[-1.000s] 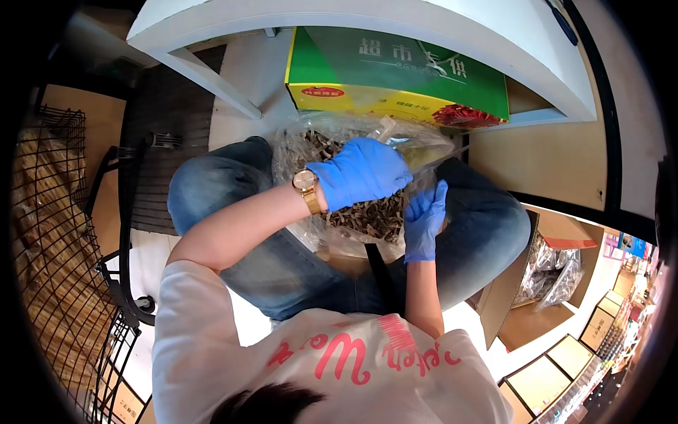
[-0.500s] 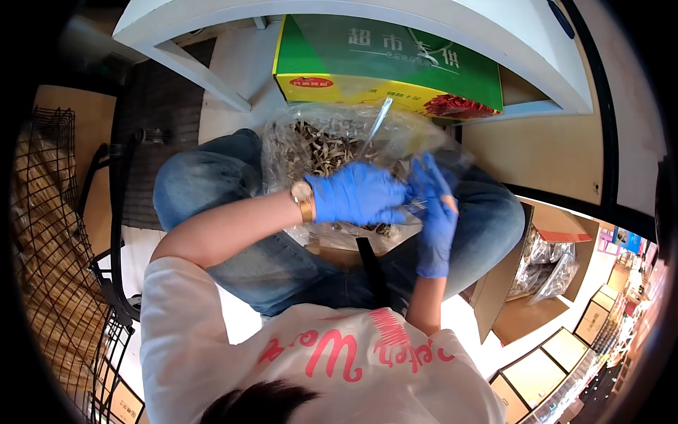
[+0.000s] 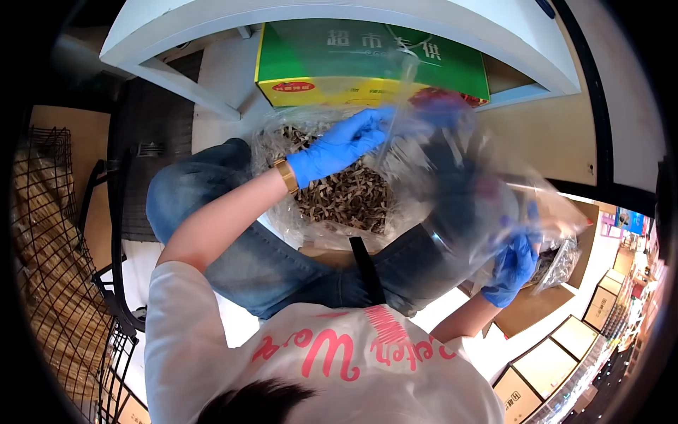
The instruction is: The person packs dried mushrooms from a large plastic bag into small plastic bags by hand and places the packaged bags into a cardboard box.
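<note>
Left glove: the left hand, in a bright blue thin glove with a gold-coloured metal watch band at the wrist, reaches over the dried pieces, fingers partly bent at the plastic; whether they pinch it, I cannot tell (the blur is thick just there).
Right glove: the right hand, gloved in the same blue, is out beyond the right knee, fingers curled in, closed on the plastic.
Loose plastic: a clear, thin plastic bag, blurred, spreads in the air between the hands, above the right thigh.
Pale strip: a narrow, translucent whitish strip stands by the left fingertips, slightly tilted; what it belongs to is unclear.
Dried pieces: a heap of brown, curled dried strips lies in a large, crinkled clear sack, open between the legs in blue denim jeans.
Under the table: a green-and-yellow printed cardboard box sits beneath the white table, just beyond the sack.
Right side: an open brown carton contains shiny clear-wrapped packs.
</note>
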